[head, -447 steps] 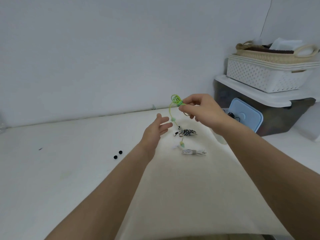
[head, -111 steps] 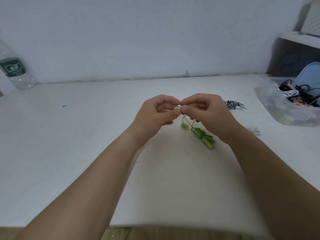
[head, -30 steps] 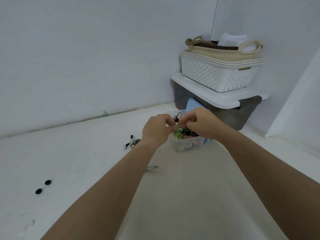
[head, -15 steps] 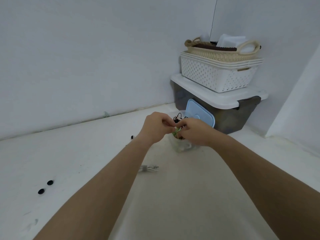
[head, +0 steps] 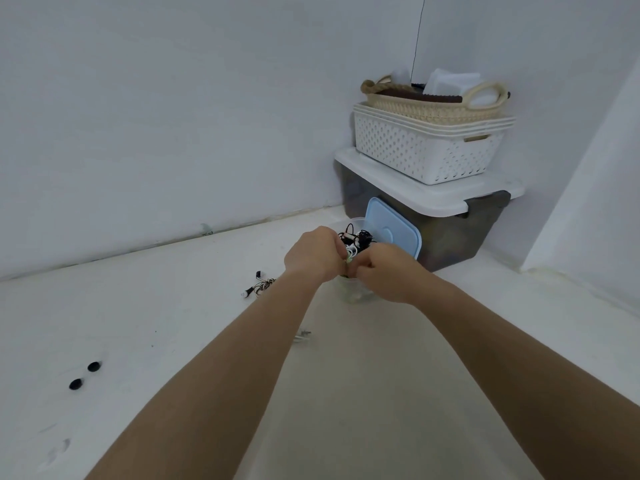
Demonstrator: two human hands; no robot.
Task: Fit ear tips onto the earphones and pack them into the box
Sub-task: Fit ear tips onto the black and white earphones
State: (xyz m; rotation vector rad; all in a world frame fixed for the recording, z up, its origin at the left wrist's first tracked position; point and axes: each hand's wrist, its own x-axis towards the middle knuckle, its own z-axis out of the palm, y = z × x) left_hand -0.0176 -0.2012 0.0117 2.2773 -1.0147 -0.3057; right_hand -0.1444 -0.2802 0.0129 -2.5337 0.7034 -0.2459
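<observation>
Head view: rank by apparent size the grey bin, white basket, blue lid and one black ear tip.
1. grey bin
2. white basket, close behind
3. blue lid
4. black ear tip, smallest though nearest the camera

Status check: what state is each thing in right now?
left hand: grips green earphones.
right hand: grips them too.
clear box: open, holding earphones.
blue lid: off, leaning on dark bin.
black ear tips: loose on table.
striped earphones: on table, unpacked.

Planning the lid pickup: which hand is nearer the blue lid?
Right. The right hand is just in front of the blue lid; the left hand, farther to its left.
</observation>
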